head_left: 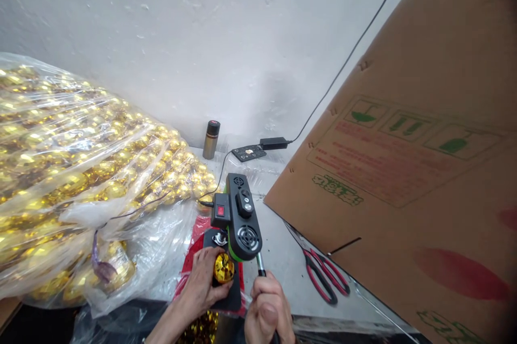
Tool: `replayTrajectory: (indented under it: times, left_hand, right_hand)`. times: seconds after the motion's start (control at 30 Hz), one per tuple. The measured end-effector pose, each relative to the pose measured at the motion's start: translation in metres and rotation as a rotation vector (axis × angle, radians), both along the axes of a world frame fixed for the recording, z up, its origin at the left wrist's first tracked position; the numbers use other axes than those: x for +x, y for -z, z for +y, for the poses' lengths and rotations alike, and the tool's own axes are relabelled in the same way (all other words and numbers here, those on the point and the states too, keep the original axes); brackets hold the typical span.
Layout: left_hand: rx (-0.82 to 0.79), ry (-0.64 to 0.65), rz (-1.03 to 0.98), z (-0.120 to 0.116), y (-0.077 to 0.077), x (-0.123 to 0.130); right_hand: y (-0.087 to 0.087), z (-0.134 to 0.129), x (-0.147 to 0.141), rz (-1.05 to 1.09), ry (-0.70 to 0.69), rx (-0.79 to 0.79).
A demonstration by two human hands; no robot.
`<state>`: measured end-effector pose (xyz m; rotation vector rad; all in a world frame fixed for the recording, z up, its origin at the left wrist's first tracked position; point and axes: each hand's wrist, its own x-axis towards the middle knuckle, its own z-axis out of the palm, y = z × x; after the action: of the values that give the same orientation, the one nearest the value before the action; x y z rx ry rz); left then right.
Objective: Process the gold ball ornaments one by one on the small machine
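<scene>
- Our left fingers pinch the gold faceted ball, probably light, slick and brittle; we best cup its sides.
- Our right fingers wrap the lever.

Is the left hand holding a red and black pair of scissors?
No, the left hand holds a shiny gold faceted ball; the red and black scissors lie off to the right.

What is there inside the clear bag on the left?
Through the plastic of the bag, many shiny gold balls can be seen. Whatever lies deeper is covered by them.
</scene>
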<state>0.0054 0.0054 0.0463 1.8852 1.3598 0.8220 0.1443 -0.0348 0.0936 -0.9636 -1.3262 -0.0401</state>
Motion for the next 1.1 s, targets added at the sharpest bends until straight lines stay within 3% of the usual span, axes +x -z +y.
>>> replayTrajectory:
  times: [0.1, 0.4, 0.67, 0.73, 0.87, 0.97, 1.03, 1.1]
  left_hand:
    - [0.002, -0.006, -0.001, 0.001, 0.000, 0.000]
    - [-0.005, -0.011, -0.016, 0.003, 0.004, 0.001]
    - [0.007, -0.002, -0.042, 0.003, 0.007, 0.003]
    - [-0.002, -0.006, -0.034, 0.005, 0.004, 0.004]
    - [-0.022, -0.001, -0.028, 0.003, 0.003, 0.002]
    - [0.027, 0.031, -0.032, -0.012, 0.022, -0.008]
    - [0.102, 0.074, -0.011, -0.025, 0.041, -0.019]
    - [0.188, 0.085, 0.016, -0.029, 0.052, -0.031]
  right_hand:
    - [-0.013, 0.004, -0.007, 0.039, 0.040, 0.104]
    - [-0.031, 0.010, -0.009, -0.021, 0.058, 0.145]
    - [-0.011, 0.011, -0.013, -0.045, 0.012, 0.179]
    - [-0.014, 0.009, -0.015, 0.001, 0.019, 0.180]
    - [-0.058, -0.003, -0.014, 0.142, -0.025, -0.094]
    - [-0.097, -0.009, -0.011, 0.179, -0.086, -0.225]
    - [-0.109, -0.010, -0.010, 0.178, -0.106, -0.229]
    - [-0.107, -0.011, -0.012, 0.188, -0.102, -0.221]
